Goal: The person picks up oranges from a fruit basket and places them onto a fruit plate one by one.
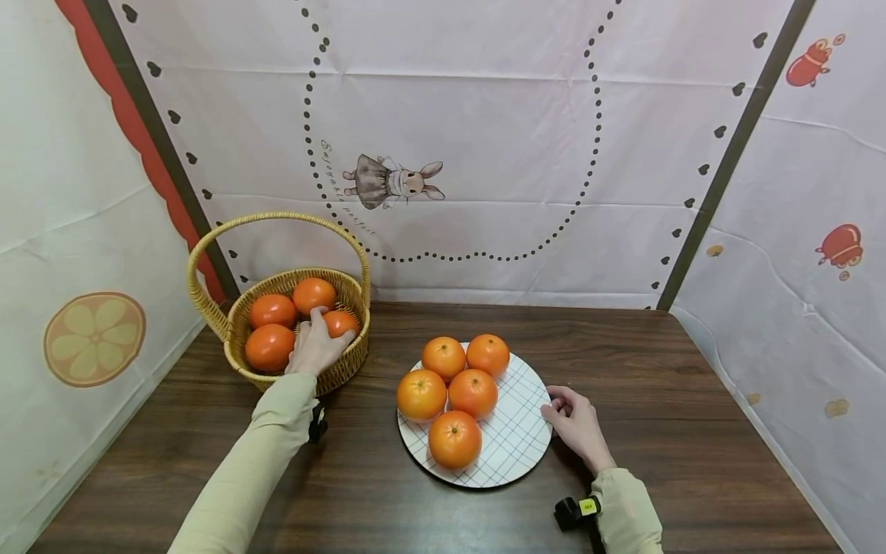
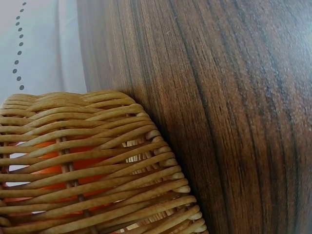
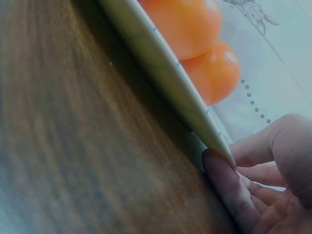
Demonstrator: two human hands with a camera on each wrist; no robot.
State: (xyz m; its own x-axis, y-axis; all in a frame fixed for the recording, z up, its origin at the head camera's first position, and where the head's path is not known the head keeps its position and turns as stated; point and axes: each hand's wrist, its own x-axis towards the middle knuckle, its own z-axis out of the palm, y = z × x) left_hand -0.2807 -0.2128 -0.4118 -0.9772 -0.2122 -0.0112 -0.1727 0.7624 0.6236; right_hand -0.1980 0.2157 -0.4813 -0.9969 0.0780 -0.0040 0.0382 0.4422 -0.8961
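Observation:
Inside the wicker basket [image 1: 349, 362], my left hand [image 1: 318, 346] grips a smooth orange-red fruit [image 1: 339, 322], thumb on its near right side and fingers at its left. Three similar fruits, one being the front-left fruit [image 1: 270, 348], lie around it; whether they are persimmons or tomatoes I cannot tell. The left wrist view shows only the basket's woven wall [image 2: 87, 161], hiding the hand. With thumb and finger, my right hand [image 1: 577, 427] pinches the right rim of a round white checked plate [image 1: 519, 431]. Several oranges [image 1: 454, 440] sit on the plate's left and middle.
Both plate and basket stand on a dark wood-grain table [image 1: 374, 492]. The basket's tall handle [image 1: 277, 217] arches over its far side. A printed cloth [image 1: 484, 154] hangs behind the table and along both sides.

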